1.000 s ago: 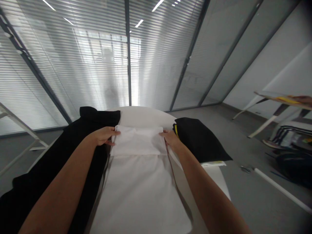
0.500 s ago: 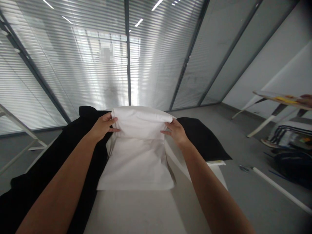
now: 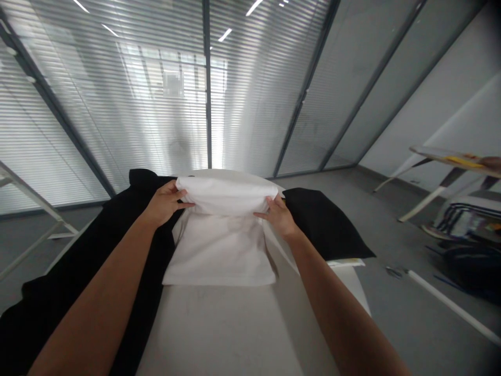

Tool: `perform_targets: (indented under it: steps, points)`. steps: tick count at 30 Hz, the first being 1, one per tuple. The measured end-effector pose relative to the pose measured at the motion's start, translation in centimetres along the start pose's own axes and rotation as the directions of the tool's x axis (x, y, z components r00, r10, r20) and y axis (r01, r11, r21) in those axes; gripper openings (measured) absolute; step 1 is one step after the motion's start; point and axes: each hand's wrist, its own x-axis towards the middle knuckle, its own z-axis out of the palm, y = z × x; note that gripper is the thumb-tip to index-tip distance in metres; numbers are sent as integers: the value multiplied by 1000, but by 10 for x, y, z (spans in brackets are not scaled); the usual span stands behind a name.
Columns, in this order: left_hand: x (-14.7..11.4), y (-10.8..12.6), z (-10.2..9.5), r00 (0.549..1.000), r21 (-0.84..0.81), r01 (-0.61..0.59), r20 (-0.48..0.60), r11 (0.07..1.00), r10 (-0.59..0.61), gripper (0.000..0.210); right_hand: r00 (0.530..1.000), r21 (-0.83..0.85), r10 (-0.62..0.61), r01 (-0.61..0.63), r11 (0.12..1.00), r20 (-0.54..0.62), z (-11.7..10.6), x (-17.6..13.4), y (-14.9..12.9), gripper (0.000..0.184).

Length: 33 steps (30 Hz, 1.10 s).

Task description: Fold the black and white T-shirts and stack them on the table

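A white cloth, perhaps a garment, lies on the white table, its far part folded over and lifted. My left hand grips the left end of the raised fold between thumb and fingers. At the right end, my right hand pinches the same fold. The near edge of the cloth lies flat on the tabletop. Black fabric spreads along the table's left side, under my left forearm. To the right of my right hand sits a folded black cloth.
Beyond the table stands a glass partition with blinds. A wooden-topped table is at the right, with part of a person's hand at its edge. Bags and a white pole lie on the floor.
The white cloth's near edge has slid away from me, and its raised fold sits slightly lower. Both hands keep hold of the fold's ends.
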Motion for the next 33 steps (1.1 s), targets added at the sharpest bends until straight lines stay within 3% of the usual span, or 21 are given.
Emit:
perform_targets:
  steps: [3,6,10,14,16,18,21,24,27,30,33]
  points:
    - [0,5,-8,999,-30,37,41,999,-36,30,997,102,23,-30,994,72,-4,-2,-4,36]
    - [-3,14,-20,990,63,37,132,997,-45,11,987,65,15,-25,998,160,-9,-7,-12,22]
    - [-11,32,-25,915,386,70,343,920,-213,8,947,-223,127,-61,973,295,-12,-12,-26,9]
    - [-19,47,-16,838,631,124,347,766,-422,10,841,-517,338,-82,852,422,-6,-11,-36,12]
    - [-20,51,-13,781,689,160,349,706,-518,9,821,-606,395,-77,792,411,-1,-10,-38,11]
    - [-22,52,-13,730,697,194,368,691,-576,9,841,-649,410,-94,755,354,3,-9,-38,10]
    - [-23,54,-14,698,656,240,396,716,-597,12,848,-685,431,-115,719,309,6,-8,-35,9]
    - [-24,58,-12,675,652,276,392,707,-625,15,865,-764,396,-21,645,310,8,-8,-31,10]
    - [-25,61,-9,692,632,304,368,713,-621,14,913,-842,306,69,535,269,9,-7,-27,12]
    - [-26,59,-11,714,562,344,364,752,-598,18,945,-856,249,59,513,214,11,-5,-25,14]
    - [-28,57,-14,695,506,412,362,757,-621,29,975,-888,177,40,458,135,12,-5,-27,11]
